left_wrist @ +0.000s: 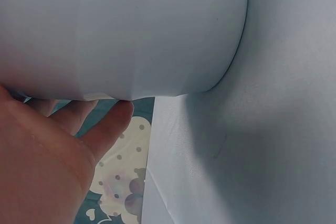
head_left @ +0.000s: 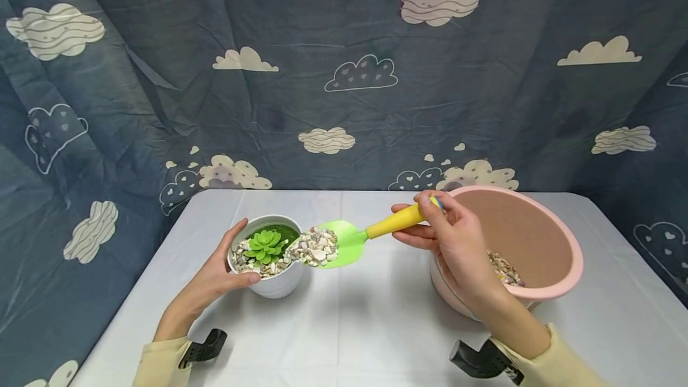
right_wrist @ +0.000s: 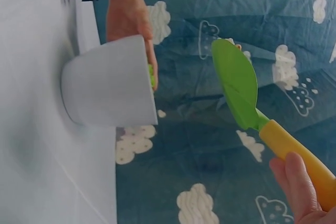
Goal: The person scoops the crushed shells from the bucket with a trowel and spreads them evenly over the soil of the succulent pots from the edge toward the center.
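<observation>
My left hand [head_left: 217, 273] holds a white flower pot [head_left: 276, 285] from its left side, with the thumb at the near rim and the fingers [left_wrist: 113, 124] against the wall. Inside the pot, a green succulent [head_left: 267, 246] stands among small pale stones, with dark green showing at the far side. My right hand [head_left: 457, 237] grips the yellow handle of a green garden trowel [head_left: 352, 246]. A heap of small stones [head_left: 317, 248] lies on the trowel's blade, whose tip overlaps the pot's right rim. In the right wrist view, the blade [right_wrist: 236, 82] is above the pot's rim.
A large pink tub [head_left: 559, 237] stands on the right behind my right wrist, with more stones [head_left: 504, 269] at its bottom. Both stand on a white-covered table [head_left: 344, 339]. A dark blue cloth with cloud prints [head_left: 322, 28] hangs behind and at the sides.
</observation>
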`<action>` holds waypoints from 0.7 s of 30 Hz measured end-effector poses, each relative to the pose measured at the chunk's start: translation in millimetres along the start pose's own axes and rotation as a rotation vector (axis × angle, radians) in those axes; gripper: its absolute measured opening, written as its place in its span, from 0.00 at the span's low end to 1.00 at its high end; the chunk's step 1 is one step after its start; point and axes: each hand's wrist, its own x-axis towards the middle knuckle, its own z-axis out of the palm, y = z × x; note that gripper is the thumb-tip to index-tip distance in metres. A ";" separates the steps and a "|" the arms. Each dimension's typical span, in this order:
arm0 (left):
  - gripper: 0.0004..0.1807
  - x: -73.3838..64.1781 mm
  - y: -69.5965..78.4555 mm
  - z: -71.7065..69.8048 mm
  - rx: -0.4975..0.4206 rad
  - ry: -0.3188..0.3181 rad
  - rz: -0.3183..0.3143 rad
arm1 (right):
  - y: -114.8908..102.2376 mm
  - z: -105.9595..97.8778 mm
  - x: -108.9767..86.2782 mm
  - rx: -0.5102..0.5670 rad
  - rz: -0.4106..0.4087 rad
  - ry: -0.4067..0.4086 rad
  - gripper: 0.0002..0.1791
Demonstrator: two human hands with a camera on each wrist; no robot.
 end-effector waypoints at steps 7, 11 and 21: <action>0.56 -0.2 -1.0 0.9 -0.019 -0.009 -0.002 | 11.4 9.5 2.9 -0.012 0.029 0.016 0.18; 0.56 0.1 -1.4 0.3 -0.005 -0.004 0.006 | 15.8 12.7 6.8 -0.013 0.021 0.030 0.18; 0.55 0.3 -1.7 -0.3 0.004 -0.003 0.008 | 32.0 18.5 19.1 0.029 0.028 0.035 0.16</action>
